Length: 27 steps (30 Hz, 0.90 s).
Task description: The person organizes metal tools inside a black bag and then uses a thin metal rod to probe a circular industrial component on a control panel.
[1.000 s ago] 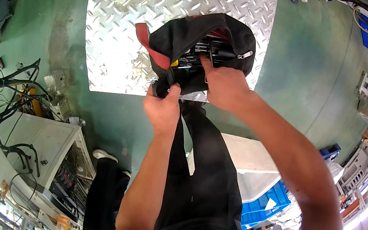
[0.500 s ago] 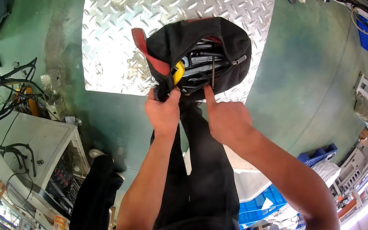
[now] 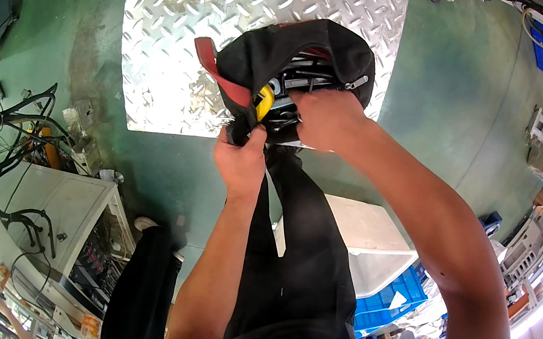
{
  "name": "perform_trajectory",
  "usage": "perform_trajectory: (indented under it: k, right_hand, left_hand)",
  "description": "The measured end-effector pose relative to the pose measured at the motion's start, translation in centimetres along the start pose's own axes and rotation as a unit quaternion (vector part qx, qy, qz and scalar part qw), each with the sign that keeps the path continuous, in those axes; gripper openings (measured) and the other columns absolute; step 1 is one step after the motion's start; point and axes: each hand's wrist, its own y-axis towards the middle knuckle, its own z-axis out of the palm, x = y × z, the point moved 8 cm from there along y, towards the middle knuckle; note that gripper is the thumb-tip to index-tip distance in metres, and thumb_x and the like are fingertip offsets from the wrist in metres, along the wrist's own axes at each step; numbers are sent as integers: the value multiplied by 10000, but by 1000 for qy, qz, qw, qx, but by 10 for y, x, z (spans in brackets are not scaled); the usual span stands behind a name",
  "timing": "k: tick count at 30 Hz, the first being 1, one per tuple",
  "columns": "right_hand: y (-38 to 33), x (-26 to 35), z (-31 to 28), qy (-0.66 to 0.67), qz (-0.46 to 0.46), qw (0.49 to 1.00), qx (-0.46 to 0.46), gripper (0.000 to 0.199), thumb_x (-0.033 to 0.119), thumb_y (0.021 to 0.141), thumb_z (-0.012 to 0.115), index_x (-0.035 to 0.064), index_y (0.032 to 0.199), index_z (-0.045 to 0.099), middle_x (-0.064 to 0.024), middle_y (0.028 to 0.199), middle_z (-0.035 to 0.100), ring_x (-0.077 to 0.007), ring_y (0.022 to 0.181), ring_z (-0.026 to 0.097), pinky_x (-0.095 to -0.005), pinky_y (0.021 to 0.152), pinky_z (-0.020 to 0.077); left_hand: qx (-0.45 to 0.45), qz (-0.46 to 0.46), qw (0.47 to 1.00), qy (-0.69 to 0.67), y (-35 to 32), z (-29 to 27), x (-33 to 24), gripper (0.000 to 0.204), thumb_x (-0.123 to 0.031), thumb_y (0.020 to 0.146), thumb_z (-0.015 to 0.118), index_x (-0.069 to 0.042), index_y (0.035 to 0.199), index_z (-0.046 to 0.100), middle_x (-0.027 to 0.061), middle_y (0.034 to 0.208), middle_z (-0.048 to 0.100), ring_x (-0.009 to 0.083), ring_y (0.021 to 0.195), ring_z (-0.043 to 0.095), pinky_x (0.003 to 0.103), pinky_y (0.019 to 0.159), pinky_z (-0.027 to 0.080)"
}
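A black tool bag (image 3: 248, 56) with a red strap (image 3: 208, 60) lies with its mouth unzipped, full of dark and metal hand tools (image 3: 286, 108). Something yellow and rounded (image 3: 265, 102), perhaps a tape measure, shows at the left of the mouth. My left hand (image 3: 240, 160) is closed on the near left edge of the bag, thumb on top. My right hand (image 3: 329, 120) reaches into the mouth over the tools. Its fingertips are partly hidden among them, so whether it grips one is unclear.
The bag lies on a silver tread plate (image 3: 176, 7) on the green floor. A cabinet (image 3: 55, 204) and cables stand at left, near another person's dark-clad leg (image 3: 143, 292). A white bin (image 3: 373, 231) and a blue crate (image 3: 389, 303) are right of my legs.
My right hand has moved from the bag's near rim up and into its mouth, now covering part of the tools. My left hand keeps its hold on the edge.
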Motion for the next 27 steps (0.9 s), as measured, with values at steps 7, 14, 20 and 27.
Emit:
perform_trajectory:
  k: [7,14,20,27]
  right_hand:
    - [-18,0,16,75,43,986,-140,501,236,878,599,19,1323,528,-168,801,705,-373,770,699,-489,691,560]
    - [-30,-19,-23,125,9,932,-341,406,199,859,622,96,1250,602,-185,732,680,-395,698,677,-485,667,558]
    - [-4,-41,-57,42,81,964,-252,359,268,854,619,60,1144,657,-201,947,718,-375,916,691,-481,787,558]
    - [11,-47,-70,19,100,974,-204,331,230,839,603,67,1106,710,-142,1080,725,-308,1027,694,-436,859,569]
  left_hand:
    - [-36,-13,999,27,-3,-6,-10,249,-69,836,773,33,1030,654,16,901,687,75,777,591,252,725,488]
    - [-59,88,987,121,11,3,-74,330,-104,805,830,41,1037,645,25,885,655,72,732,531,236,670,458]
    - [55,309,811,493,57,74,-126,614,-437,752,833,-67,1193,620,80,784,727,213,740,716,334,663,539]
    - [194,432,669,573,60,101,-147,575,-446,794,773,-114,1231,604,59,692,714,231,615,706,356,603,547]
